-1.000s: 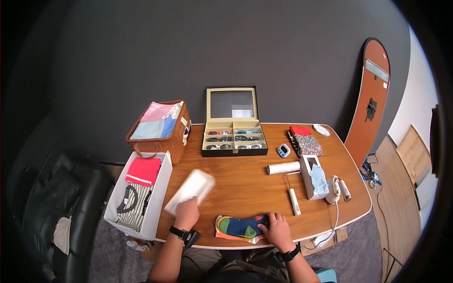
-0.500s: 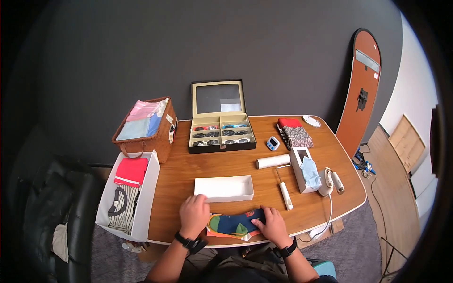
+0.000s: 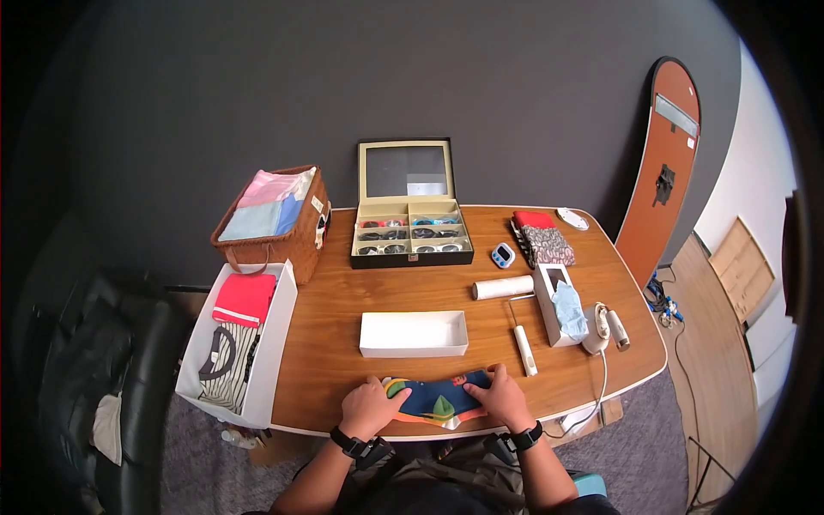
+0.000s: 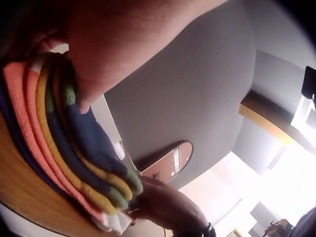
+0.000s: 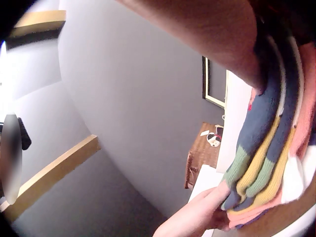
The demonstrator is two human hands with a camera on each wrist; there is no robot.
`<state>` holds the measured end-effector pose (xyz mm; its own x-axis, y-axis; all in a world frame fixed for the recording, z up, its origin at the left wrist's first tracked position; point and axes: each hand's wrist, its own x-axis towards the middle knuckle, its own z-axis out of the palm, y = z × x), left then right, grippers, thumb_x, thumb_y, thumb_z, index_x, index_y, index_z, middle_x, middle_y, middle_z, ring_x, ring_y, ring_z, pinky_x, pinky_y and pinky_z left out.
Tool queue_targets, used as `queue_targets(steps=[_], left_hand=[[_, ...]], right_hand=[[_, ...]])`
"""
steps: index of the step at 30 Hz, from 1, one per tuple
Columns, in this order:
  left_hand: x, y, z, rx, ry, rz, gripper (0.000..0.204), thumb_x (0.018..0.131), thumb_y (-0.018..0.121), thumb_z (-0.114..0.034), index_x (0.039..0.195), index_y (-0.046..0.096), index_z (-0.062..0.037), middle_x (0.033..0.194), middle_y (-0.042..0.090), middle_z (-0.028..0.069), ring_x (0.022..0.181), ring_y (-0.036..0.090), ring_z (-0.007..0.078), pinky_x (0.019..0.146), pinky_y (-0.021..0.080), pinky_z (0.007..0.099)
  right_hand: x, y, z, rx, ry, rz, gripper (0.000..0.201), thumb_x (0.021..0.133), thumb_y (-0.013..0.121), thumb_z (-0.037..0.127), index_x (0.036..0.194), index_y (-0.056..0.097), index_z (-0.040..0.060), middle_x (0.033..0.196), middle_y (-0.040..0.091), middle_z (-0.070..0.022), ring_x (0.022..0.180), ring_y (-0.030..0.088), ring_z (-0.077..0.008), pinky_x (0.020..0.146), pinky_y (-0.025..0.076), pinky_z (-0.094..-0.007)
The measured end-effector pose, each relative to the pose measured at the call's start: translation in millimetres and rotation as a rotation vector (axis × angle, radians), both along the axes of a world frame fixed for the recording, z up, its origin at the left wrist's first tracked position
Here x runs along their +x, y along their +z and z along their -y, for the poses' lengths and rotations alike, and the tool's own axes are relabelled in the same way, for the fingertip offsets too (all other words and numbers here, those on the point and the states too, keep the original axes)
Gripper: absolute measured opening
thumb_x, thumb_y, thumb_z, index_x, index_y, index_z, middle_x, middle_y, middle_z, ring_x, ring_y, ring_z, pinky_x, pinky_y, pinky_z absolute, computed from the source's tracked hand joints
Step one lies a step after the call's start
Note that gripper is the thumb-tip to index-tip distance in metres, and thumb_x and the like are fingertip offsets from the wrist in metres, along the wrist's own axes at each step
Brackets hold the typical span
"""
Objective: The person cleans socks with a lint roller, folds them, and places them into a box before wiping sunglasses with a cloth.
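A stack of folded socks (image 3: 433, 401), navy with green, yellow and coral layers, lies near the table's front edge. My left hand (image 3: 369, 405) grips its left end, thumb on top and fingers at the far side. At the other end my right hand (image 3: 505, 400) holds the stack the same way. The left wrist view shows the layered edges of the socks (image 4: 81, 143) between the hands. In the right wrist view the socks (image 5: 266, 143) bend slightly, with the left thumb over their far end. Just behind the stack stands an open white box (image 3: 414, 335), its inside bare.
On the left are a white bin (image 3: 279, 343) of folded clothes and a wicker basket (image 3: 296, 253). A glasses case (image 3: 412, 260) stands open at the back. To the right lie a lint roller (image 3: 502, 287), a white-handled tool (image 3: 525, 350), a tissue-style box (image 3: 549, 322) and a corded device (image 3: 596, 337).
My left hand has set the white box down behind the socks, let go of it and come to the socks' left end. The right hand has stayed at their right end.
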<state>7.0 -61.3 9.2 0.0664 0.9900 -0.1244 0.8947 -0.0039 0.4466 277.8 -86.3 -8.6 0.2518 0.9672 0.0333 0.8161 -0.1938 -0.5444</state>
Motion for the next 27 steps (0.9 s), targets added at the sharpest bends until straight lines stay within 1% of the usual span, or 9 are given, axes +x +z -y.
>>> queue_targets(steps=[3, 5, 8, 10, 14, 18, 21, 23, 27], left_hand=[[0, 18, 2, -0.074, 0.011, 0.02, 0.075, 0.085, 0.065, -0.065, 0.093, 0.07, 0.0093, 0.095, 0.071, 0.031, 0.093, 0.071, 0.0429, 0.08, 0.058, 0.0476], [1, 15, 1, -0.086, 0.01, 0.013, 0.075, 0.084, 0.066, -0.065, 0.091, 0.07, 0.0094, 0.093, 0.071, 0.0308, 0.092, 0.071, 0.0429, 0.08, 0.057, 0.0472], [3, 3, -4, 0.054, -0.005, 0.002, 0.071, 0.082, 0.07, -0.062, 0.086, 0.071, 0.0091, 0.095, 0.07, 0.0319, 0.094, 0.07, 0.0428, 0.082, 0.057, 0.0471], [5, 9, -6, -0.09, -0.008, 0.114, 0.07, 0.08, 0.074, -0.058, 0.094, 0.068, 0.0096, 0.102, 0.069, 0.0331, 0.098, 0.069, 0.0432, 0.085, 0.056, 0.0474], [6, 0, -7, -0.093, 0.053, 0.145, 0.072, 0.078, 0.076, -0.056, 0.104, 0.062, 0.0089, 0.106, 0.069, 0.0327, 0.101, 0.069, 0.0435, 0.087, 0.055, 0.0473], [3, -4, -8, -0.076, 0.042, 0.155, 0.072, 0.078, 0.077, -0.056, 0.108, 0.057, 0.0066, 0.104, 0.07, 0.0313, 0.1, 0.069, 0.0434, 0.087, 0.056, 0.0464], [2, -4, -8, -0.082, 0.038, 0.16, 0.071, 0.079, 0.077, -0.055, 0.107, 0.057, 0.0058, 0.103, 0.07, 0.0309, 0.1, 0.069, 0.0431, 0.087, 0.056, 0.0462], [2, -5, -8, -0.083, 0.036, 0.163, 0.07, 0.079, 0.077, -0.055, 0.107, 0.057, 0.0055, 0.103, 0.07, 0.0307, 0.099, 0.07, 0.043, 0.086, 0.056, 0.0462], [1, -9, -9, -0.054, 0.013, 0.17, 0.07, 0.08, 0.076, -0.054, 0.109, 0.056, 0.0064, 0.1, 0.071, 0.0299, 0.097, 0.07, 0.0431, 0.083, 0.056, 0.0473]], right_hand=[[7, 3, -5, -0.102, 0.035, -0.067, 0.067, 0.084, 0.073, 0.057, 0.11, 0.064, -0.003, 0.099, 0.071, -0.027, 0.096, 0.069, -0.0425, 0.08, 0.056, -0.0478], [9, 11, -9, -0.302, 0.098, -0.084, 0.066, 0.083, 0.074, 0.056, 0.11, 0.063, -0.0033, 0.099, 0.071, -0.0269, 0.096, 0.069, -0.0426, 0.081, 0.056, -0.0477], [-3, 22, 0, -0.266, 0.077, 0.049, 0.066, 0.082, 0.075, 0.056, 0.108, 0.063, -0.0032, 0.098, 0.071, -0.0264, 0.094, 0.069, -0.0431, 0.08, 0.056, -0.0479], [-11, 25, 3, -0.224, 0.043, 0.046, 0.064, 0.081, 0.077, 0.053, 0.106, 0.065, -0.0042, 0.096, 0.071, -0.0274, 0.094, 0.069, -0.043, 0.081, 0.055, -0.0479], [-13, 13, 8, -0.009, -0.017, 0.012, 0.056, 0.079, 0.081, 0.048, 0.095, 0.069, -0.0051, 0.09, 0.071, -0.0285, 0.091, 0.07, -0.0428, 0.08, 0.055, -0.0477], [-6, 30, 2, -0.161, 0.054, -0.036, 0.053, 0.081, 0.079, 0.044, 0.096, 0.066, -0.0057, 0.092, 0.072, -0.0266, 0.092, 0.069, -0.0437, 0.078, 0.056, -0.0475], [-3, 31, 0, -0.12, 0.023, -0.134, 0.052, 0.083, 0.078, 0.042, 0.092, 0.068, -0.0084, 0.088, 0.071, -0.0282, 0.087, 0.07, -0.0436, 0.077, 0.056, -0.047], [4, 23, -2, -0.201, 0.012, -0.486, 0.052, 0.084, 0.078, 0.04, 0.095, 0.07, -0.0099, 0.087, 0.071, -0.0296, 0.083, 0.071, -0.0432, 0.075, 0.056, -0.0461], [5, 31, 6, -0.316, -0.026, -0.652, 0.054, 0.083, 0.078, 0.042, 0.099, 0.071, -0.0095, 0.087, 0.071, -0.0303, 0.079, 0.071, -0.0435, 0.074, 0.056, -0.0451]])
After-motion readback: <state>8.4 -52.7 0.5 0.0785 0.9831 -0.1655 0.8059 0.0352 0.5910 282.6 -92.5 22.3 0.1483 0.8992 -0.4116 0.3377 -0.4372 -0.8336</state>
